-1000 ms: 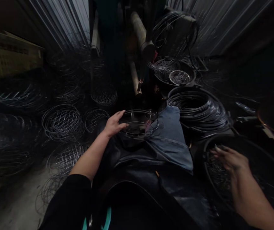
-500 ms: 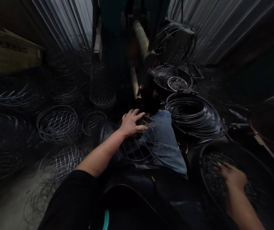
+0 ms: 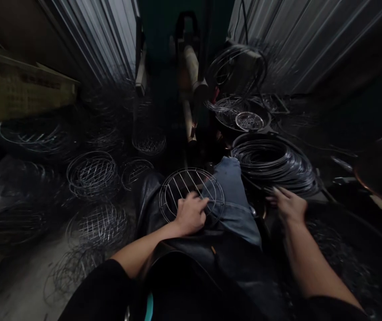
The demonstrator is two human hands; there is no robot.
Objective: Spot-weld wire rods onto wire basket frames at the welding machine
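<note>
A round wire grate (image 3: pixel 177 183) with parallel bars inside a double ring lies across my lap. Over its near side, my left hand (image 3: pixel 191 215) is closed with curled fingers on the wires. My right hand (image 3: pixel 290 206) is off to the right, in front of a coil of wire (image 3: pixel 267 156), its fingers pinched together and slightly blurred. Whatever may be between those fingertips is too small to make out. Below the right forearm, a dark tub holds many small metal pieces (image 3: pixel 339 254).
Ahead stands a machine with a thick cylindrical arm (image 3: pixel 192 67) above a lower rod (image 3: pixel 188 120). Stacks of round wire grates (image 3: pixel 93 174) cover the floor at left. A bowl of small metal parts (image 3: pixel 249 121) sits beyond the coil. A yellowish carton (image 3: pixel 26 91) is at far left.
My right hand has come out of the tub of small metal pieces, moving forward and left. My left hand has drawn back from the grate's far side to its near side, its spread fingers now curled.
</note>
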